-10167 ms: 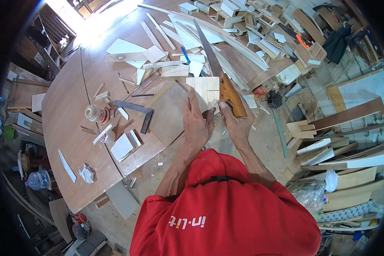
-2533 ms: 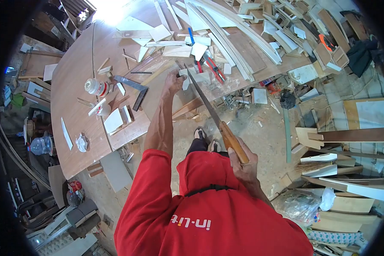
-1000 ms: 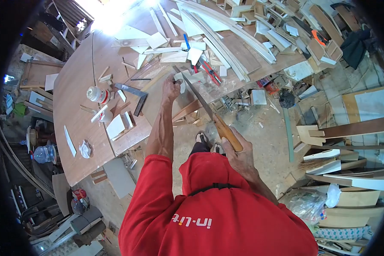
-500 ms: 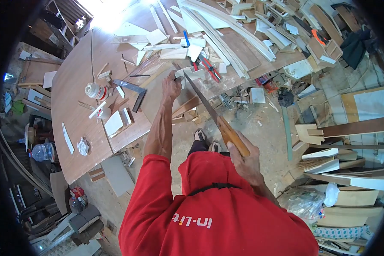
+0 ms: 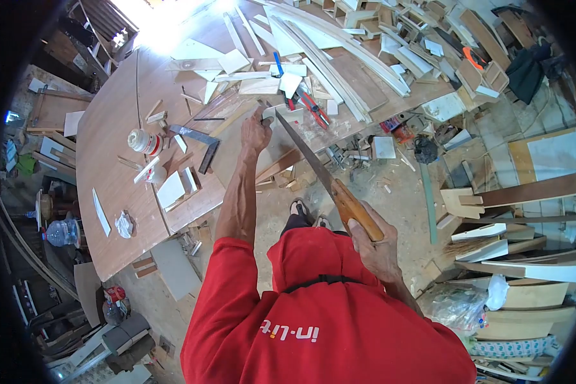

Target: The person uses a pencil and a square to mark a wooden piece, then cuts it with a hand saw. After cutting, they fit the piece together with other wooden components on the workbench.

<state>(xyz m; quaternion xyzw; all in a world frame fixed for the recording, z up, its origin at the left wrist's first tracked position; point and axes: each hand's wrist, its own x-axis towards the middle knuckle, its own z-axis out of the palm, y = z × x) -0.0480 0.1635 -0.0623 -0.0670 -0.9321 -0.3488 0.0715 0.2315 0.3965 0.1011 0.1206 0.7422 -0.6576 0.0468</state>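
Observation:
My right hand (image 5: pixel 374 240) is wrapped round the wooden handle of a handsaw (image 5: pixel 310 159). Its long blade slants up and left, with the tip reaching a small pale piece of wood (image 5: pixel 289 115) at the edge of the workbench (image 5: pixel 227 150). My left hand (image 5: pixel 256 130) presses on that piece with closed fingers, just left of the blade tip. Exactly where the teeth meet the wood is too small to tell. Red-handled pliers (image 5: pixel 313 112) lie right of the piece, and a metal try square (image 5: pixel 201 144) rests left of my left forearm.
White strips and offcuts (image 5: pixel 326 70) pile up at the back of the bench. A glue bottle (image 5: pixel 145 142) and a crumpled plastic wad (image 5: pixel 124 224) sit on its left side. Scraps (image 5: pixel 358 150) litter the floor below the edge. Curved wooden parts (image 5: pixel 525 294) are stacked at right.
My right hand has drawn the saw slightly back, down and to the right. My left hand stays nearly in place on the wood.

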